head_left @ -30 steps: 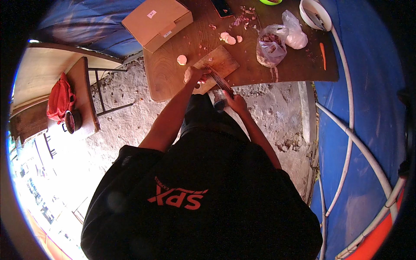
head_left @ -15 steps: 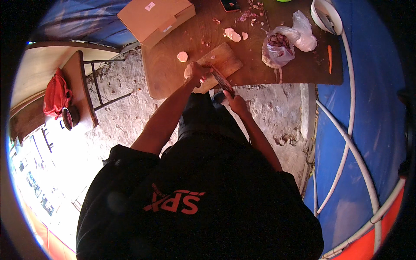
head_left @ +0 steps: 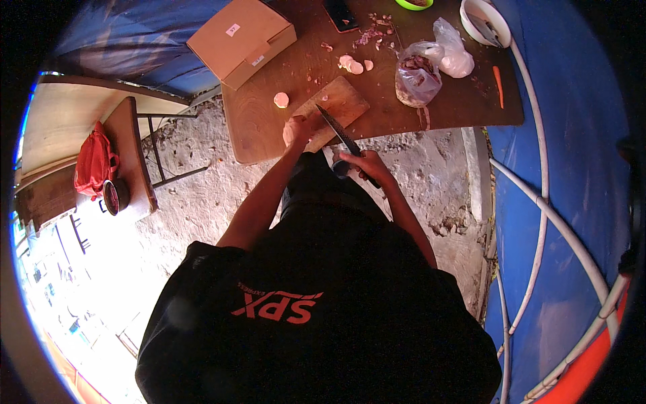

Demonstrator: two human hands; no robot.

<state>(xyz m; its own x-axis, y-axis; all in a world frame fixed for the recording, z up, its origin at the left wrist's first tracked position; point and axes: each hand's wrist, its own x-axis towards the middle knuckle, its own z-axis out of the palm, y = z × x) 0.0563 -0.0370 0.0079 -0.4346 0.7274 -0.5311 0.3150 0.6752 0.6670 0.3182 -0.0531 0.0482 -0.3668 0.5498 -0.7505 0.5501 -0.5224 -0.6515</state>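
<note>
My right hand [head_left: 367,165] is closed round the handle of a knife [head_left: 338,130]. Its long dark blade points up and left, over the lower part of a wooden cutting board [head_left: 350,101]. My left hand [head_left: 296,130] is curled at the board's left edge, close to the blade; what its fingers hold, if anything, is hidden. A small pale piece [head_left: 324,97] lies on the board beyond the knife tip. Left of the board, a round pale slice [head_left: 281,100] lies on the brown table [head_left: 252,128].
A cardboard box [head_left: 239,40] stands at the far left of the table. Beyond the board lie several pale pieces [head_left: 350,64] and a phone [head_left: 341,15]. Rightward are a plastic bag of small reddish bulbs [head_left: 417,77], a white bowl [head_left: 471,30] and a carrot [head_left: 498,86].
My right hand has drawn the knife back and turned it, so its narrow edge faces up. The left hand has lowered slightly at the board's edge. The view has shifted a little.
</note>
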